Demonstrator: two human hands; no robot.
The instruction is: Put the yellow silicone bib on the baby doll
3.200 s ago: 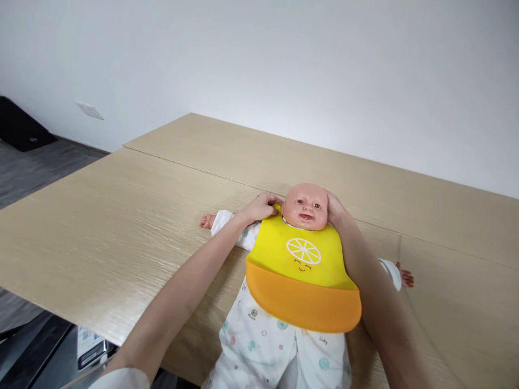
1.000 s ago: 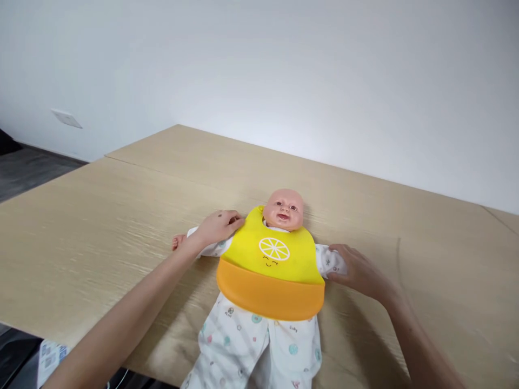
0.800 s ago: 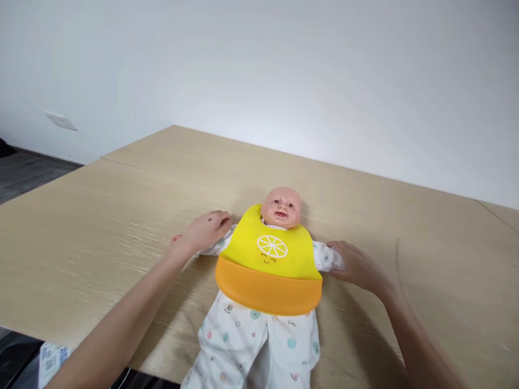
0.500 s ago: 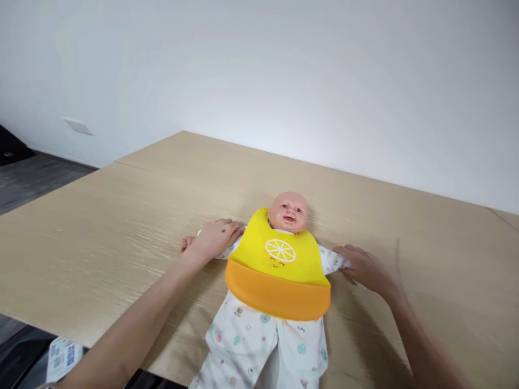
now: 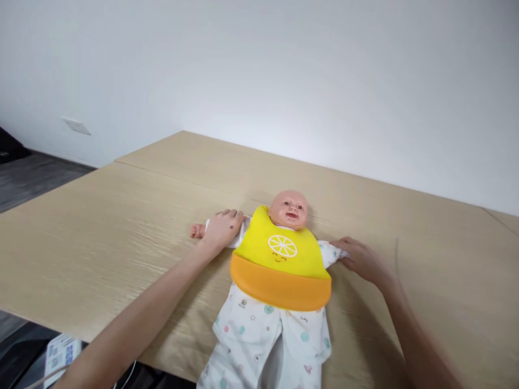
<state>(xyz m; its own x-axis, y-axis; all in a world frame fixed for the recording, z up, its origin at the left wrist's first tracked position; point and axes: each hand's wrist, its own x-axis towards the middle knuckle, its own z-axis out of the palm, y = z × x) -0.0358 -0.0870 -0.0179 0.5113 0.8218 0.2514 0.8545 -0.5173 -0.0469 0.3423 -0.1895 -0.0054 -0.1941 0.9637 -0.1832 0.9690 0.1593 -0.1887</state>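
Note:
A baby doll (image 5: 288, 210) lies face up on the wooden table (image 5: 133, 237), its legs toward me. It wears a white printed outfit (image 5: 259, 332) and a yellow bib (image 5: 265, 232) with a citrus slice, a smiling face and an orange pocket (image 5: 279, 283). My left hand (image 5: 222, 229) is closed over the doll's sleeved arm on the left, whose small hand (image 5: 198, 231) sticks out beyond mine. On the other side my right hand (image 5: 357, 258) grips the end of the doll's sleeve (image 5: 330, 253), hiding the doll's hand there.
A white wall (image 5: 284, 81) with a socket plate (image 5: 76, 126) rises behind the table. Below the front left edge are a white printed label (image 5: 60, 354), a cable and dark items. Grey floor (image 5: 40, 175) shows at the left.
The doll's arm on the left has shifted up and a little right, with my left hand on it. The body and bib sit slightly higher and further right in view.

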